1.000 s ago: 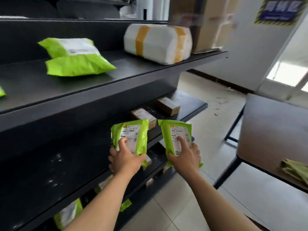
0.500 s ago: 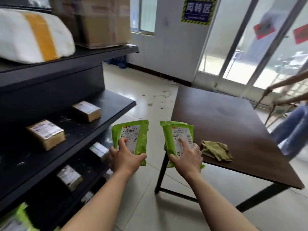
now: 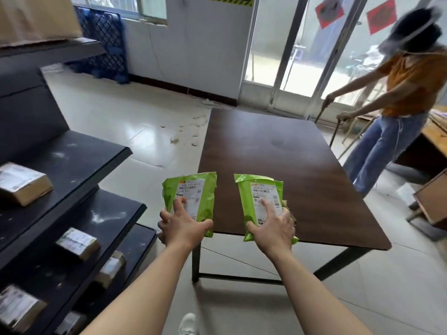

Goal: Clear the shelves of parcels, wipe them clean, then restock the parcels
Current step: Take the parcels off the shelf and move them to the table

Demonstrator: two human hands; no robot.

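My left hand (image 3: 183,226) grips a green mailer parcel (image 3: 193,189) with a white label, held upright over the near left corner of the brown table (image 3: 278,153). A second green mailer parcel (image 3: 256,197) is gripped the same way by my right hand (image 3: 273,228) above the table's near edge. An olive cloth (image 3: 291,215) lies on the table, mostly hidden behind the right parcel. The black shelves (image 3: 79,163) stand at the left, dusty, with several small cardboard parcels (image 3: 21,184) on them.
A person in an orange top (image 3: 408,76) stands at the right past the table, holding sticks near the glass doors. Paper scraps litter the tiled floor (image 3: 183,134). A blue crate (image 3: 104,37) leans at the back wall. A wooden desk (image 3: 435,139) is at far right.
My view has swung right from the shelves to the table. Both hands carried the green parcels along, and they now hang over the table's near edge. The person at the right has come into full view.
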